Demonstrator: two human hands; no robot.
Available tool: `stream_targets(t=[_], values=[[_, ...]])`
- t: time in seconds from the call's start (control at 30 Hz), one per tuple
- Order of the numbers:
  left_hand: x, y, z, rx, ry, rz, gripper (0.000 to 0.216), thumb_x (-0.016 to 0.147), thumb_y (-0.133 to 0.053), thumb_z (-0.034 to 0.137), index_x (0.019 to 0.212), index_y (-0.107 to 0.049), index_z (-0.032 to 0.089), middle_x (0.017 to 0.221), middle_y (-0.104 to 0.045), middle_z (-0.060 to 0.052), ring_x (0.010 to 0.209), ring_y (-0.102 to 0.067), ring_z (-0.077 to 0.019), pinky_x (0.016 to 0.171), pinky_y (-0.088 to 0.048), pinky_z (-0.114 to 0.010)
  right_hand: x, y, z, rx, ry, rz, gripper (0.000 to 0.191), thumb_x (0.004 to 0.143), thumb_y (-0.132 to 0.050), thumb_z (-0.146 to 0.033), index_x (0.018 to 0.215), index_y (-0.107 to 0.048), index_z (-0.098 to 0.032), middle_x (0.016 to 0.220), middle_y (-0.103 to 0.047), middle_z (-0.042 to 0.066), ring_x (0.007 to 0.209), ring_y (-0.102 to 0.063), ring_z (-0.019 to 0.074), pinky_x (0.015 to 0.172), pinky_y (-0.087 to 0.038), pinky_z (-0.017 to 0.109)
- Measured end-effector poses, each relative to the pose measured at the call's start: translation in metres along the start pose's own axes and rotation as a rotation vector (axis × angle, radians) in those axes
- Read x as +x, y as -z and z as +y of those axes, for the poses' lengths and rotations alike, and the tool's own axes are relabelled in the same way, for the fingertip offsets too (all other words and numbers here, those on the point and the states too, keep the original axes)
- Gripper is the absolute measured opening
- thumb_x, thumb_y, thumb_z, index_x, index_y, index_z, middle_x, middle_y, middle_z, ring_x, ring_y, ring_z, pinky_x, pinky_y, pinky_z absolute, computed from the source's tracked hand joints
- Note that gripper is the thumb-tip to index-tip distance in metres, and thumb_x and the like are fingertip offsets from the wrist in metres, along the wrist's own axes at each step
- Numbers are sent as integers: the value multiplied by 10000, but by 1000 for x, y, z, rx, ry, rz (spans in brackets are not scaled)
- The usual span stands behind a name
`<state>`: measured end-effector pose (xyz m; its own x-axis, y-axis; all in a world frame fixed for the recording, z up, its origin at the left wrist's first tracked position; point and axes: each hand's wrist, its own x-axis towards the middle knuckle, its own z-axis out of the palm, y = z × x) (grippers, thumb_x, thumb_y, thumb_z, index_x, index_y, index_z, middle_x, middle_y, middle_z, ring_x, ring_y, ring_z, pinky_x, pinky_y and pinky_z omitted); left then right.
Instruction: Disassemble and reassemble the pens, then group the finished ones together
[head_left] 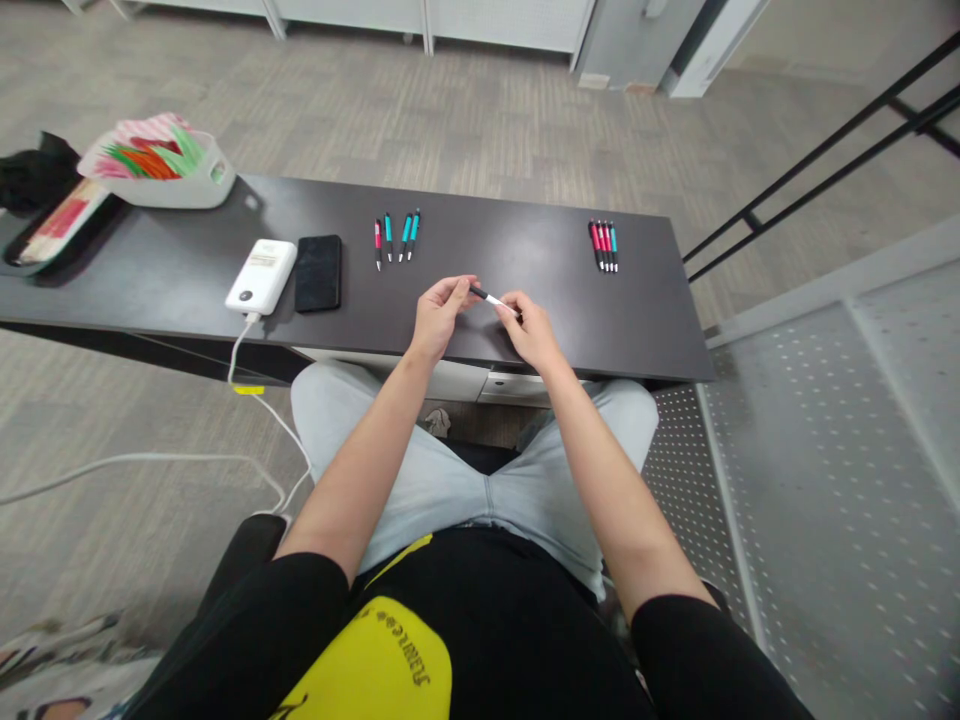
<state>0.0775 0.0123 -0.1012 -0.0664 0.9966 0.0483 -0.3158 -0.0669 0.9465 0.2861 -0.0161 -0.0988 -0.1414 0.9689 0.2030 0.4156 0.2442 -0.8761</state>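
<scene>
Between my two hands, just above the near part of the dark desk (517, 240), is a slim pen (491, 298) with a black end and a white part. My left hand (442, 312) pinches its black end. The white end sits in the closed fingers of my right hand (528, 326), which hide its tip. Beyond my left hand lies a group of pens (389, 237), one red and several teal, spaced slightly apart. Farther right, another group of pens (603, 246), mostly red with a teal one at the right, lies side by side.
A black phone (318, 273) and a white power bank (261, 277) with a plugged-in cable (238, 350) lie left. Behind them stand a white basket (172, 190) of colourful items and a dark tray (60, 235). A perforated metal panel (832, 430) borders the right side.
</scene>
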Motion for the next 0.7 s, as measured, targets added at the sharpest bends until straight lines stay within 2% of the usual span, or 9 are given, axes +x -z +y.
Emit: stream_targets(t=[0.07,0.13,0.3,0.43,0.5,0.63,0.7], values=[[-1,-1,0,3,0,0,463,1064,-1106,632,1032,-882,228,1083,-931,-73,994,-909,-202,1078,-767,-378,-1,-1,1,16,-21,20,434,1129,-821,-719,1151,-649,-321,1015,-723,25,936,-655,279,987,-579,428],[-2,-2,2,-4,6,-1,463,1049,-1124,613,1011,-879,222,1068,-929,-69,975,-903,-194,1072,-767,-366,-2,-2,-1,30,-39,22,454,1116,-829,-734,1178,-644,-324,1005,-729,16,910,-648,274,953,-571,423],[-4,-4,5,-10,7,-2,428,1047,-1136,569,1000,-890,222,1055,-929,-55,945,-901,-182,1061,-772,-352,0,-1,-7,16,-6,26,504,1201,-700,-801,1057,-722,-319,1131,-840,101,1125,-728,350,1115,-603,484],[-4,-5,4,-1,4,5,422,1023,-1160,555,970,-896,231,1045,-935,-55,945,-901,-191,1065,-781,-366,-2,1,-6,26,-2,43,479,1125,-829,-789,1146,-742,-319,1058,-803,60,970,-691,309,1024,-616,462],[-4,-4,3,-2,-7,0,440,1007,-1170,573,960,-896,232,1041,-935,-53,951,-902,-197,1059,-784,-371,-3,0,-7,14,-18,50,493,1124,-838,-807,1177,-762,-322,1028,-780,48,945,-679,304,993,-613,455],[-4,-3,1,0,-22,-27,465,1005,-1165,606,977,-902,225,1048,-932,-54,937,-904,-194,1042,-779,-364,-1,0,-9,-6,4,65,519,1196,-734,-822,1070,-789,-322,1109,-818,106,1130,-726,363,1153,-617,511],[-4,-3,2,9,-19,-20,456,1007,-1163,597,975,-903,224,1046,-930,-58,938,-899,-196,1036,-777,-363,-1,-1,-9,-10,25,59,484,1187,-748,-779,1033,-763,-320,1132,-824,112,1137,-725,363,1177,-614,519]])
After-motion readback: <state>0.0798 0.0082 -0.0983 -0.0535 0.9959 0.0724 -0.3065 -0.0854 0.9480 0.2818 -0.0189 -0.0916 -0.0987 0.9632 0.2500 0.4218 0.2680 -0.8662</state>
